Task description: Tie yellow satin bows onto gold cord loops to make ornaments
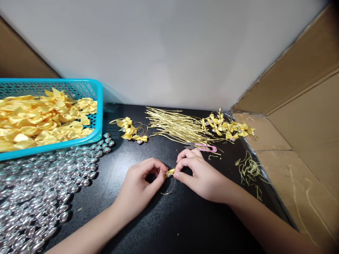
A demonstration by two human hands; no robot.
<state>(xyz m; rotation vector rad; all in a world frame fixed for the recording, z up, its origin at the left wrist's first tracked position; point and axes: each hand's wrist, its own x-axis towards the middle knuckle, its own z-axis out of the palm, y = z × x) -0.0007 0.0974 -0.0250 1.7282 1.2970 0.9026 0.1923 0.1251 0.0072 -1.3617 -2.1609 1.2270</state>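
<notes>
Both hands meet over the black table (164, 218). My left hand (140, 187) and my right hand (197, 173) pinch a small yellow satin bow (170, 172) between their fingertips. A thin gold cord (169, 188) loops down from the bow onto the table. A silver bead may sit at the bow, but it is too small to be sure. Pink thread snips (205, 147) lie just beyond my right hand.
A turquoise basket (99, 106) of yellow bows stands at the left. Silver heart beads (34, 190) are heaped below it. Cut gold cords (177, 125) and finished bows (227, 127), (131, 130) lie at the back. Cord scraps (250, 169) and a cardboard box (304, 141) lie right.
</notes>
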